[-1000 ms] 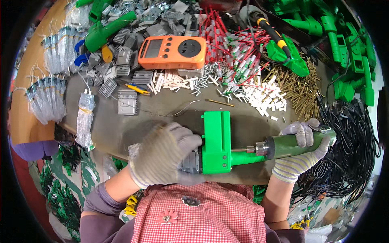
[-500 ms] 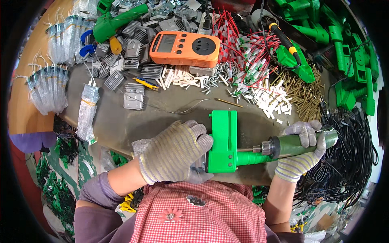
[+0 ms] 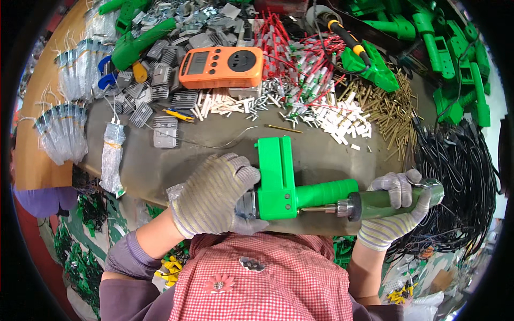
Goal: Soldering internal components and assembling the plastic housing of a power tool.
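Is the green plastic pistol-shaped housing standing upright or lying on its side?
Lying on its side: the green plastic pistol-shaped housing lies flat on the grey worktop, steadied by the gloved left hand.

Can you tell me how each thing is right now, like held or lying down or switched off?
left hand: gloved, gripping the green plastic part
right hand: gloved, holding the power screwdriver
green plastic part: held at the table edge, bit against it
power screwdriver: level, pointing at the part
orange meter: lying flat, screen blank
soldering iron: resting, unheld
black cables: in a loose pile
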Demonstrator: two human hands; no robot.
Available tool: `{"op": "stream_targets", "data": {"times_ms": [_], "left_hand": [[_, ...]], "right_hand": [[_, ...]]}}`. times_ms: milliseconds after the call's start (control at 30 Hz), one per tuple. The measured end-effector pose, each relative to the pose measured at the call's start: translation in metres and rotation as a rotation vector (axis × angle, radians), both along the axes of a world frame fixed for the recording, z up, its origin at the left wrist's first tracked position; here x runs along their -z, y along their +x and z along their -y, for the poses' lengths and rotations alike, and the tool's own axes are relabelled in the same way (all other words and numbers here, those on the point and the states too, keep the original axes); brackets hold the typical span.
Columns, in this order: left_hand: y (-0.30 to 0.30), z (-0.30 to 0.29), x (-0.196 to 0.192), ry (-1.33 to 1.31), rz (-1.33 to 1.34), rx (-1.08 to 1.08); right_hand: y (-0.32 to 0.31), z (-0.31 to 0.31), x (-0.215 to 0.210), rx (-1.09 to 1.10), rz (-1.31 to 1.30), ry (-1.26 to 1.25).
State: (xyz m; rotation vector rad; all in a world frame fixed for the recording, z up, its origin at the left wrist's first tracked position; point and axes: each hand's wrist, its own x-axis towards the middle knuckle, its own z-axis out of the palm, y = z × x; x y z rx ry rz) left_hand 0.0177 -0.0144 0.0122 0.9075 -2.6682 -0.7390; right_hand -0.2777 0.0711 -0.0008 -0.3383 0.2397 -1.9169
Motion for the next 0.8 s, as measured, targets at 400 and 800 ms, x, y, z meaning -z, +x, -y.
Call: {"op": "stream_targets", "data": {"times_ms": [400,800], "left_hand": [[-0.002,-0.001,0.000,-0.025,-0.049,-0.011],[-0.003,-0.002,0.003,-0.014,-0.028,-0.018]], "right_hand": [[0.008,0.001,0.005,-0.045,0.015,-0.042],[0.019,-0.003,0.004,-0.041,0.069,-0.068]]}}
